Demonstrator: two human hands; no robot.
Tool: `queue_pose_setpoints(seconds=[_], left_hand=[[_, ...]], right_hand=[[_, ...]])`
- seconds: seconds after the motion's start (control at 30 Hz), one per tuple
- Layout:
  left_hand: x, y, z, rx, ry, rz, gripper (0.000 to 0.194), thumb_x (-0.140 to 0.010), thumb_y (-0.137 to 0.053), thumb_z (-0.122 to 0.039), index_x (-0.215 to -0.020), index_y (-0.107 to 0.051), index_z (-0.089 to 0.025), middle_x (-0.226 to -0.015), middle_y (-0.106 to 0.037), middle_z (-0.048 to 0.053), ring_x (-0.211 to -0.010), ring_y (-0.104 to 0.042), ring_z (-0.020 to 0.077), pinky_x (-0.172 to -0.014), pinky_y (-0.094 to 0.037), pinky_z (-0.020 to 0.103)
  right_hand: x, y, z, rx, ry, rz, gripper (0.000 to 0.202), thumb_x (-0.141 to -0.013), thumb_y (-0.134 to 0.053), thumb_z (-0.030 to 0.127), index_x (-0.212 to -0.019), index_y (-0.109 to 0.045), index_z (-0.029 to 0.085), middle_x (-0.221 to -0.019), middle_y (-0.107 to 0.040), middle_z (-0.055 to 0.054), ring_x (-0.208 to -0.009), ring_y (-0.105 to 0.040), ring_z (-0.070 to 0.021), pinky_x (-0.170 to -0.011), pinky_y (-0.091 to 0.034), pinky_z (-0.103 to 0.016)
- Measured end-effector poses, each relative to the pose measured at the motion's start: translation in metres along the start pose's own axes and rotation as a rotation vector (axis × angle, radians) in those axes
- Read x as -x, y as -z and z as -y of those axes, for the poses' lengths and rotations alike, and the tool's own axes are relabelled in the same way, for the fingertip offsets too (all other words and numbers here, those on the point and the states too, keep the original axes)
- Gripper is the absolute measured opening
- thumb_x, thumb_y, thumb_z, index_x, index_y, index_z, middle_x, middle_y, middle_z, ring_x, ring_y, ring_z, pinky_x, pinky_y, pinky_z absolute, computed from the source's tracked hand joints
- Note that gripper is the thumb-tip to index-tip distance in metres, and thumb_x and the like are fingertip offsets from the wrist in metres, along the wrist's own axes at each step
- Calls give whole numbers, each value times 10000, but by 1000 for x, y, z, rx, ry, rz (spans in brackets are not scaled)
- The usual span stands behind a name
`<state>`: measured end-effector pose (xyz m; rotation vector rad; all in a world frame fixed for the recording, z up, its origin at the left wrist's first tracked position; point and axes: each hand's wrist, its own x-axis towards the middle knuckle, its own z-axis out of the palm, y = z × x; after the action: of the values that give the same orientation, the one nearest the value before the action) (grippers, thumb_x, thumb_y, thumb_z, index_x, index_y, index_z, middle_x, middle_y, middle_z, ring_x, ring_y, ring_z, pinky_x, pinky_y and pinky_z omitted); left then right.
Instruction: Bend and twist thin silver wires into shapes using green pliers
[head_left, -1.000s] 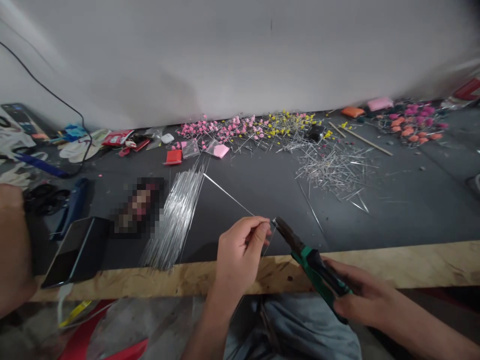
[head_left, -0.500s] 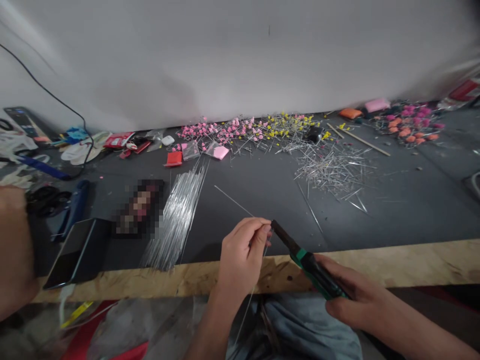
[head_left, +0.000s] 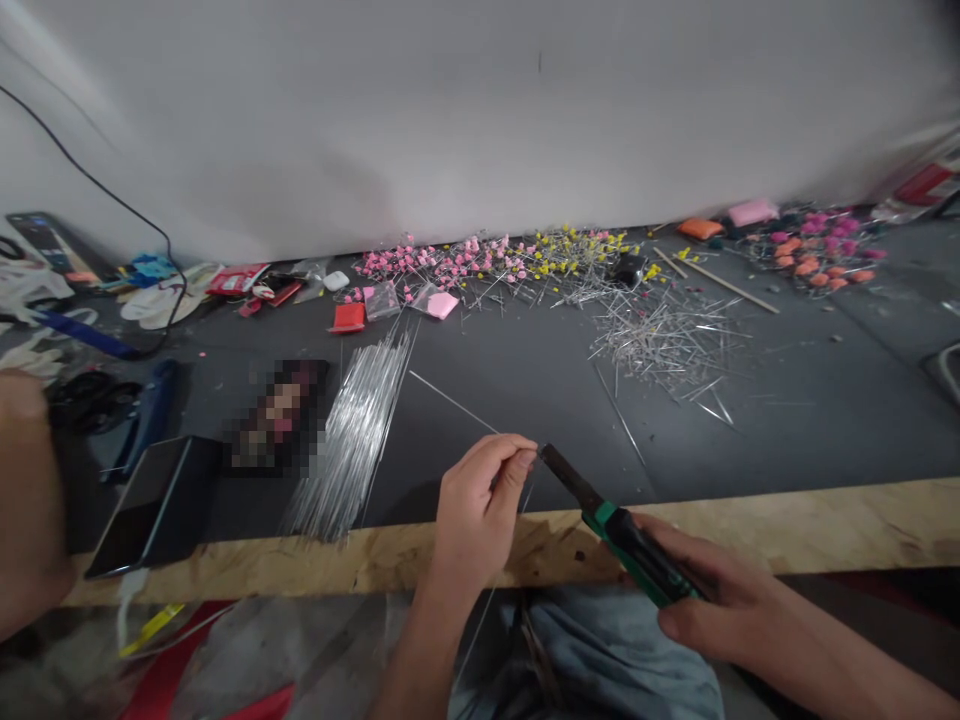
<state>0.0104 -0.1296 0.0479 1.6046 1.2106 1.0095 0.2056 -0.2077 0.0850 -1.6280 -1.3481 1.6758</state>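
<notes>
Holding green pliers (head_left: 639, 550) in the right hand (head_left: 701, 590), fingers closed round the handles, over the front edge of the worktop (head_left: 510, 360). Pinching a wire (head_left: 454, 401) in the left hand (head_left: 476, 510), fingertips closed. Farther, along the back edge, with pink-headed wires (head_left: 465, 260).

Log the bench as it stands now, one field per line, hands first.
left hand: pinching a thin wire
right hand: gripping green-and-black pliers, tip close to the left fingertips
left of hands: bundle of straight wires, phone
beyond, center: pink-tipped wires, yellow-tipped wires
beyond, right: loose pile of bare wires, orange and magenta balls
far left edge: another person's arm
</notes>
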Motion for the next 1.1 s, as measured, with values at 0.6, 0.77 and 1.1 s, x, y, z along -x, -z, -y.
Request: queue_pose_setpoints(seconds=[0.6, 0.77, 1.1], left_hand=[[2, 1, 10, -79, -122, -9, 134, -842, -481, -180, -878, -610, -186, -846, -617, 14, -736, -583, 97, -686, -465, 209], [3, -1, 12, 3, -70, -14, 139, -845, -477, -195, -869, -613, -176, -809, -580, 7, -554, -554, 57, -548, -466, 190], [2, 1, 12, 150, 77, 14, 153, -839, -490, -249, -862, -621, -174, -771, -568, 5, -489, -560, 57, -492, -459, 195]], right_hand=[[-4, -8, 6, 24, 32, 19, 533, -656, -491, 111, -1174, -571, 208, -1232, -547, -58, -1201, -432, -263, -1000, -343, -377], [-8, -12, -1, 34, 46, 27, 546, -670, -472, 110, -1200, -550, 214, -1229, -554, -60, -1164, -470, -260, -989, -357, -388], [-9, -15, -2, 44, 33, 25, 524, -689, -463, 115, -1201, -544, 197, -1166, -586, -64, -1088, -513, -251, -965, -376, -383]])
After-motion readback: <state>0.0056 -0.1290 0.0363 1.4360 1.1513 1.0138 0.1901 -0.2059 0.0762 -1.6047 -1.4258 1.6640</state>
